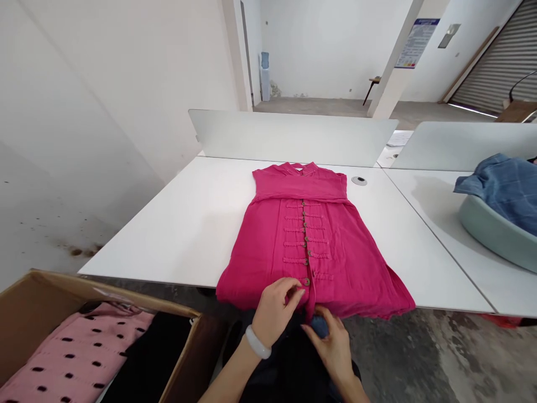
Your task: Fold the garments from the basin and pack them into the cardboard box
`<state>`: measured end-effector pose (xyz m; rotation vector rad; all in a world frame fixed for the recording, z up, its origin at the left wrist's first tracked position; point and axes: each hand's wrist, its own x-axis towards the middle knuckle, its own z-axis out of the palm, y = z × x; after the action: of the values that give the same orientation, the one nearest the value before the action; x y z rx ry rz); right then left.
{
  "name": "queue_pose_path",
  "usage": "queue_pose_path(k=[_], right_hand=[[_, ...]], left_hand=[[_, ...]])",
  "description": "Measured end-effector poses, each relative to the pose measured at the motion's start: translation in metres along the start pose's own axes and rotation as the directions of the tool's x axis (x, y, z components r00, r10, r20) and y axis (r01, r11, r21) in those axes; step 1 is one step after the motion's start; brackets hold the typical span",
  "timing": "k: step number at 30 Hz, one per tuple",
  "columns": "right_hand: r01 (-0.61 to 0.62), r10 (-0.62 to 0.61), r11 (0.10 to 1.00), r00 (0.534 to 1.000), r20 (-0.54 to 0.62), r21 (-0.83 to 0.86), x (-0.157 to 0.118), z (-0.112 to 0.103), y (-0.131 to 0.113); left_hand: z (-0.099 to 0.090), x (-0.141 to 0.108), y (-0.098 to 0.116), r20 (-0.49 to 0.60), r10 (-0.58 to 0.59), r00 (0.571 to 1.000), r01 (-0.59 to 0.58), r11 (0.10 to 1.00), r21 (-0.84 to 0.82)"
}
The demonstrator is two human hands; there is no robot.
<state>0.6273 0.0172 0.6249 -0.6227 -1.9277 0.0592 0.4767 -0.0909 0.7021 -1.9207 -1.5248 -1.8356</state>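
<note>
At the near edge of the worktop lies a magenta sleeveless dress, flat and front up, its lower edge hanging over that edge. Judged by its folds, the cloth is light, soft and limp, likely to slide and drape when lifted; the firmest hold would be at the collar or the shoulders, with the hem gathered as well. At the dress's lower front, the left hand, wearing a white bangle, is pinched closed on the fabric beside the lowest round button. Just below that button, the right hand is curled around a small blue item, too covered to identify. Left of the dress stands a cardboard box holding a pink dotted garment and a black garment. Right of the dress, a pale green tub carries a folded blue checked garment. Beyond the dress stands a white divider panel
</note>
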Motion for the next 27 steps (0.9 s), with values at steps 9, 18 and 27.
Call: queue_pose_path(k=[9,18,27], right_hand=[[0.301,-0.312,0.942,0.948,-0.058,-0.151,-0.019,0.029,-0.002],[0.117,-0.116,0.993,0.986,0.116,-0.005,-0.049,0.041,0.061],[-0.701,0.449,0.168,0.681,0.579,0.694,-0.03,0.064,0.086]], left_hand=[[0.013,0.018,0.014,-0.011,-0.167,0.986,0.157,0.903,0.401],[0.013,0.005,0.011,0.054,-0.142,0.988,0.116,0.934,0.338],[0.072,-0.05,-0.133,0.584,-0.452,0.675,0.726,0.262,-0.636]])
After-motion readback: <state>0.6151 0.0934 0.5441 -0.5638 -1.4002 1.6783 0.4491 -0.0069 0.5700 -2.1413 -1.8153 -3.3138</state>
